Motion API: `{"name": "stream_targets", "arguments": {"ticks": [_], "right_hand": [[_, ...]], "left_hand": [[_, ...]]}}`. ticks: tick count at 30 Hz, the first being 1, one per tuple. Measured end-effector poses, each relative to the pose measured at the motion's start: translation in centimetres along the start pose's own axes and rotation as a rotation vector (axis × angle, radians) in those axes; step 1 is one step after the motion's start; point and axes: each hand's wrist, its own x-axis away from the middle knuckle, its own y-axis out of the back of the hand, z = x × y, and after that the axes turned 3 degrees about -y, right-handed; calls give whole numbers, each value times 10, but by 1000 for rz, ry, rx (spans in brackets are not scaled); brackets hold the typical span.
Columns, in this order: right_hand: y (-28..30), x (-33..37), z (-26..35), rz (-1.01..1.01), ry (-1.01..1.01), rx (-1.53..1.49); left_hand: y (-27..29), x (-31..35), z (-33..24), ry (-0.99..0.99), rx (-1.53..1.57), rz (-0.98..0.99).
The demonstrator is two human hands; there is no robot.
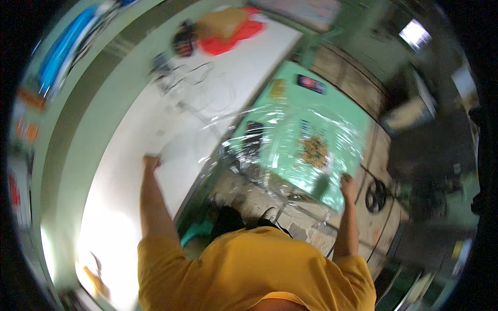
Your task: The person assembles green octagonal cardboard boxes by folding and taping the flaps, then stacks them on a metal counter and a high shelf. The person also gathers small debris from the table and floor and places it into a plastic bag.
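Observation:
A large clear plastic sheet (270, 168), full of bright glints, is spread in the air between my two hands. My left hand (152, 161) is over the white table, closed on the sheet's faint left end. My right hand (349, 185) is closed on its other end, beside the right edge of the green table (340, 106). Through the film show a pile of small tan pieces (315, 151) and a dark object (253, 139) on the green top. Motion blur hides my fingers' details.
A dark phone-like device (311, 84) and a yellow item (278, 89) lie on the green table's far part. On the white table (122, 171) are tangled cables (179, 78), a red bag (220, 45) and a brown piece (222, 23). A black wheel (376, 196) stands at right.

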Motion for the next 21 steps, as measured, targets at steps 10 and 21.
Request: {"name": "stream_targets", "arguments": {"ticks": [10,21], "right_hand": [[35,60,-59,-98,-166,-236],[9,77,-30,-120,-279,-314]], "left_hand": [[61,11,-80,-162,179,-226],[51,-63,-109,-361,-565,13]]}}
